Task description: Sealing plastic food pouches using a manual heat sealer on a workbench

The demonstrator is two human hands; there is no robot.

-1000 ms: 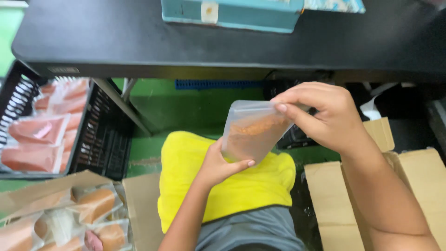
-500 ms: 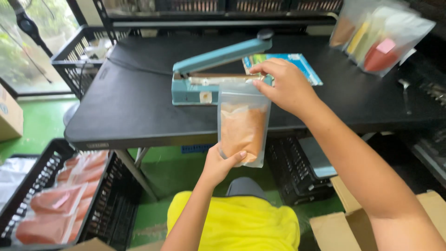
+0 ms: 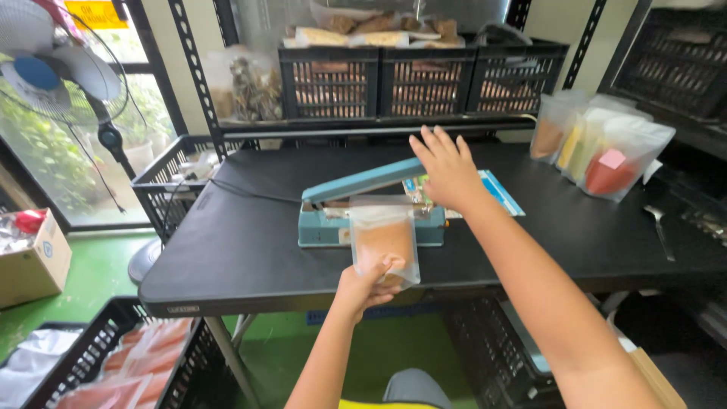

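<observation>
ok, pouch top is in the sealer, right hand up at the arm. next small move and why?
Probably press the sealer arm down. It stands raised, the right hand rests at its end, and the left hand holds the pouch with its top laid across the sealer base.

Both arms are bare from the near edge up to the hands, with no sleeves, gloves, watch or rings visible on the left hand (image 3: 367, 284) or the right hand (image 3: 447, 170). At the near edge, a strip of yellow garment (image 3: 371, 404) shows above grey fabric (image 3: 415, 388).
</observation>
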